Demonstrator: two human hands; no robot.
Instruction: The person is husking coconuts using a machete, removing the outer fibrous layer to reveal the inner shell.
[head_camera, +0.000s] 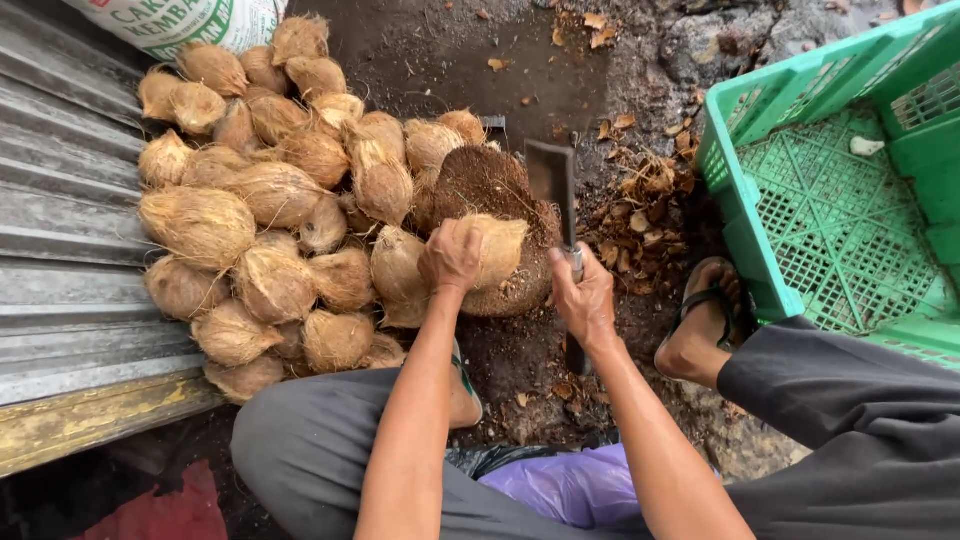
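Coconut (497, 250), husked and fibrous, resting on top of a rounded, fibre-covered chopping block (495, 215) on the dirt ground (450, 60). Clasped from above by left hand (450, 257), fingers curled over its near side. Right hand (585, 298) clenched on handle of cleaver (553, 178); blade upright, just beside the coconut's right edge, contact between the 2 not determinable. Pile of husked coconuts (270, 190) heaped to the left of the block, touching it, bordered by corrugated metal sheet (60, 200). Printed sack (180, 20) at top behind the pile. Green plastic crate (840, 200) well apart at right, 1 small pale fragment (866, 146) inside. Brown husk chips (640, 215) scattered between block and crate. Sandalled foot (705, 315) planted beside the crate. Purple plastic bag (570, 485) low between the knees.
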